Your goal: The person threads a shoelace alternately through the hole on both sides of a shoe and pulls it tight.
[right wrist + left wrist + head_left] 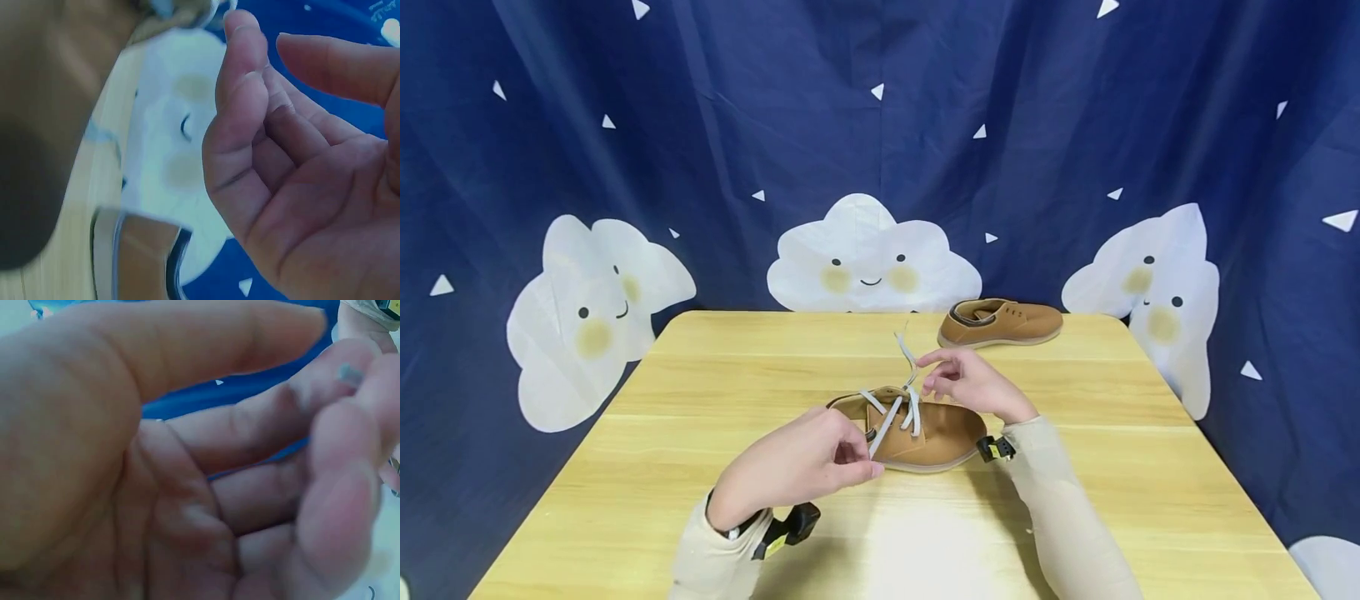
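Observation:
A brown leather shoe [951, 429] lies on its sole on the table, toe to the right, with a pale grey shoelace [886, 427] across its opening. One lace end runs down to my left hand [801, 458], whose curled fingers hold it; in the left wrist view a bit of lace [350, 374] shows between the fingers, with the thumb apart. My right hand [973, 382] hovers above the toe, fingers bent and thumb apart. Its index fingertip is close to the other lace end, which stands up in the air; contact is unclear.
A second brown shoe [1026, 323], with no lace visible in its eyelets, stands at the table's back right edge. The light wooden table [715, 375] is backed by a dark blue curtain [820, 150] with cloud prints. A small camera sits on each wrist.

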Demonstrator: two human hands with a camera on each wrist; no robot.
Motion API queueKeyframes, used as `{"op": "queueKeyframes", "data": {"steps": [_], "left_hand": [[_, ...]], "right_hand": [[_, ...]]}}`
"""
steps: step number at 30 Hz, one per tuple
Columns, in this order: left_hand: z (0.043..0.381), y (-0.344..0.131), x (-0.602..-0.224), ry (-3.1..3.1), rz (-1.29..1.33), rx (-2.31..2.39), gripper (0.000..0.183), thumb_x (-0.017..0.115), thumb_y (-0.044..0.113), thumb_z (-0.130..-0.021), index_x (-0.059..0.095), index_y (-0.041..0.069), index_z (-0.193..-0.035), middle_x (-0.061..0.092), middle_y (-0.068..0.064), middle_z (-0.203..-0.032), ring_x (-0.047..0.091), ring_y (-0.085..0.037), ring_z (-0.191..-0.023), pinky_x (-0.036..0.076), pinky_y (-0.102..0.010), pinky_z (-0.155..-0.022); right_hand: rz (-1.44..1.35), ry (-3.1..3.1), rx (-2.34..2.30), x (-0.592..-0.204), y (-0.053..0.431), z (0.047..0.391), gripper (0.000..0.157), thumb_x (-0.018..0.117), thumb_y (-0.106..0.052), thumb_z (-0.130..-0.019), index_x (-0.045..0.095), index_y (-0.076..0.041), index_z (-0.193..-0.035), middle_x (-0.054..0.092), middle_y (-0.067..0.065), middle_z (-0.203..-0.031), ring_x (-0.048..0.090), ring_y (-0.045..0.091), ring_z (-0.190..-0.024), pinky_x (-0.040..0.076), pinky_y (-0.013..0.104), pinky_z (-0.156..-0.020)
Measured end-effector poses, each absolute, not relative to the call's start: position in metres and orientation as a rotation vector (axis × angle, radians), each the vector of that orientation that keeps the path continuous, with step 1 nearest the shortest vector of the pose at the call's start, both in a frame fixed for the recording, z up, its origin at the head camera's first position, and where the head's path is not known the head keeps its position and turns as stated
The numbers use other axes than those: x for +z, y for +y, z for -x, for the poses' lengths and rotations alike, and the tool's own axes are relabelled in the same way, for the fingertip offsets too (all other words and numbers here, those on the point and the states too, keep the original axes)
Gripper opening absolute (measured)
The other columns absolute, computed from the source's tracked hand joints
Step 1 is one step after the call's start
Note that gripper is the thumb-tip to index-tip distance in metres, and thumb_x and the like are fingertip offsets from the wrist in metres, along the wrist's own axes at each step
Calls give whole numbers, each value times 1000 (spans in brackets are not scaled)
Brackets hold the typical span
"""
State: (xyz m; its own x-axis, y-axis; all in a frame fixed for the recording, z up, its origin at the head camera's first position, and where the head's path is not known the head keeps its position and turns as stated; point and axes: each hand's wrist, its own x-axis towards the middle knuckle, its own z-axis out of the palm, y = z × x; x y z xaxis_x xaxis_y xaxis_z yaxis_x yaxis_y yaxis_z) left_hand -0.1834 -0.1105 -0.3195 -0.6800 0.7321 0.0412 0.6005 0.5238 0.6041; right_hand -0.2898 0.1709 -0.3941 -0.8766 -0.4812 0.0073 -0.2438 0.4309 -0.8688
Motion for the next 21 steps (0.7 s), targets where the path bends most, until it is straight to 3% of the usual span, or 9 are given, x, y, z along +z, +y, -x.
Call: {"op": "queueKeyframes", "data": {"steps": [4,8,11,15,18,21], "left_hand": [[184,-105,-322,2619,-985,881,24,79,22,-90,68,22,-68,52,17,-59,46,2,-55,43,-19,-56],[185,-101,-326,2700,-902,817,23,82,22,-85,66,22,-68,57,16,-63,51,0,-59,47,-21,-61],[186,-100,-327,2705,-930,785,23,81,18,-84,63,21,-70,57,15,-63,51,0,-60,47,-21,-62],[187,-99,-328,2664,-1040,787,21,75,9,-85,58,18,-78,53,15,-61,47,2,-57,44,-20,-61],[186,-99,-328,2657,-1103,780,16,70,6,-86,57,15,-85,52,16,-61,45,4,-57,44,-19,-63],[185,-100,-327,2657,-1142,767,12,66,4,-86,59,14,-89,49,18,-59,43,5,-56,43,-19,-64]], "right_hand": [[654,2463,-1301,-401,184,295,33,56,2,-100,58,11,-132,75,21,-96,70,22,-79,58,33,-73],[677,2455,-1067,-406,191,296,43,70,-8,-96,57,12,-132,72,15,-91,64,17,-79,54,29,-72],[672,2477,-882,-408,189,293,65,86,-22,-85,58,7,-136,65,12,-101,59,19,-90,51,33,-83],[670,2540,-676,-410,182,288,91,96,-35,-71,54,-2,-145,57,15,-125,55,30,-117,48,48,-103],[656,2553,-590,-413,178,286,102,99,-35,-65,51,-4,-149,53,15,-134,52,34,-128,45,53,-110],[618,2522,-605,-416,175,286,105,101,-29,-62,49,-4,-149,54,12,-131,53,29,-124,44,51,-112]]}}
